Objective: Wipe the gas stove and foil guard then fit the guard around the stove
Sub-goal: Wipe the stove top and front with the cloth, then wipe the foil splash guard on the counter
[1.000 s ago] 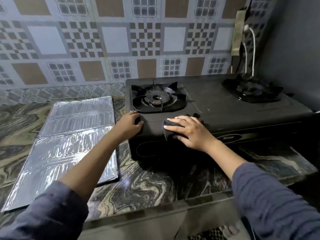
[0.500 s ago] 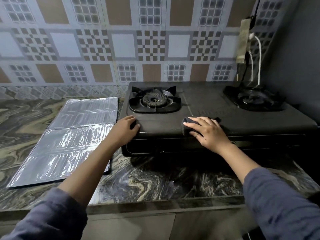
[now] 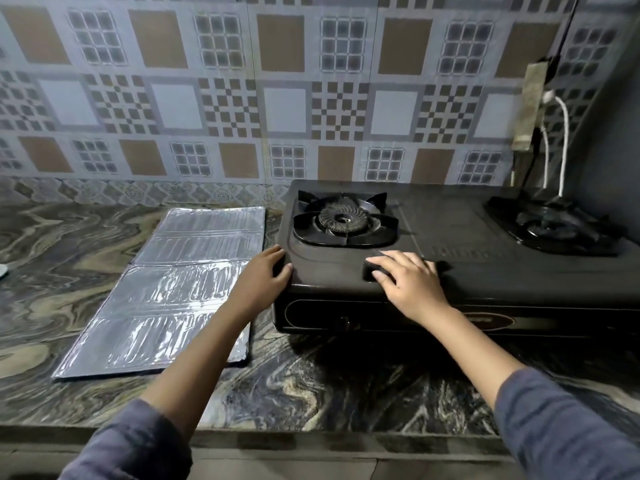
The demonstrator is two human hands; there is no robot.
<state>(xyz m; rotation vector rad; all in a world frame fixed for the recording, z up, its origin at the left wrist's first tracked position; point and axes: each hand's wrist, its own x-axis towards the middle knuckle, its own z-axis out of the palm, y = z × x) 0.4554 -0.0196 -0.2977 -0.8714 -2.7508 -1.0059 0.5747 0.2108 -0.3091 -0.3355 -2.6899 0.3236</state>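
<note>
A black two-burner gas stove stands on the marbled counter against the tiled wall. My left hand grips the stove's front left corner. My right hand presses a dark cloth flat on the stove top, just in front of the left burner. Most of the cloth is hidden under my fingers. The silver foil guard lies folded flat on the counter to the left of the stove, with my left forearm crossing its near right corner.
The right burner sits near a grey side wall. White and black cables hang down behind it from a wall socket. The counter's front edge runs below my forearms.
My right hand slid the cloth rightward along the stove's front and back again to near the left burner. My left hand kept its hold on the stove corner. The camera tilted up.
</note>
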